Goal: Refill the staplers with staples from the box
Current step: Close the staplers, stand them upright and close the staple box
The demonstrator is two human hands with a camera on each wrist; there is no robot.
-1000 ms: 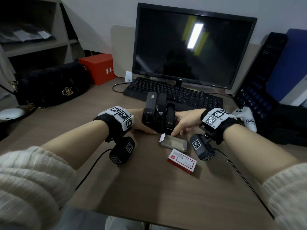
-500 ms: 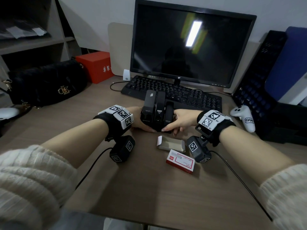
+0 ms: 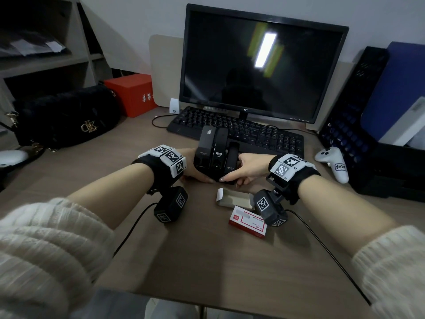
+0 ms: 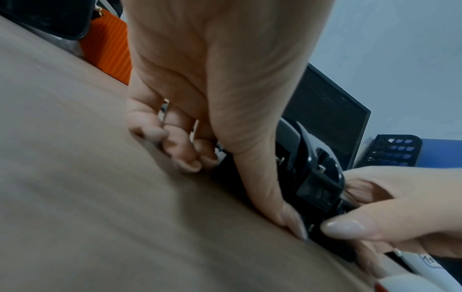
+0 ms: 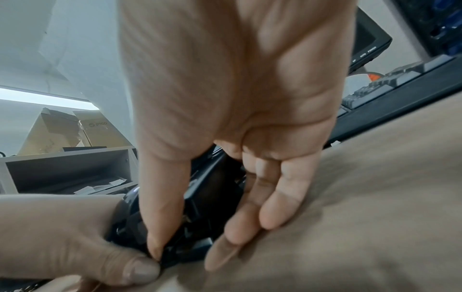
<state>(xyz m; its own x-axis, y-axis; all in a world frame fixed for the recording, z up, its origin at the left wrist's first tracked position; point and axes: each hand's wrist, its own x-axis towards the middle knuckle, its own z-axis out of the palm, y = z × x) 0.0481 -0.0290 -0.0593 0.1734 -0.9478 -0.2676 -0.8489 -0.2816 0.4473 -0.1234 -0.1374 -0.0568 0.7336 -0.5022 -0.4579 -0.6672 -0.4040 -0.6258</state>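
Observation:
Three black staplers [image 3: 215,153] stand side by side on the desk just before the keyboard. My left hand [image 3: 195,174] clasps the group from the left, fingers curled down its left side [image 4: 185,158] and thumb laid across the near end. From the right, my right hand [image 3: 239,173] grips the same group, thumb at the near end beside the left thumb and fingers [image 5: 272,207] along the right stapler. The staplers [image 4: 315,177] [image 5: 207,193] stay closed. An open cardboard inner box [image 3: 234,198] and the red-and-white staple box [image 3: 248,221] lie nearer to me.
Behind the staplers are a black keyboard [image 3: 253,134] and a dark monitor [image 3: 259,65]. A black handbag [image 3: 64,116] and red box [image 3: 131,93] sit left. A white controller [image 3: 333,162] and black file rack [image 3: 345,111] are right. Wrist-camera cables trail to the desk's front edge.
My right hand has left the small right stapler's near end and closed on the group, its thumb sliding left to meet the left thumb. The staplers have stayed put.

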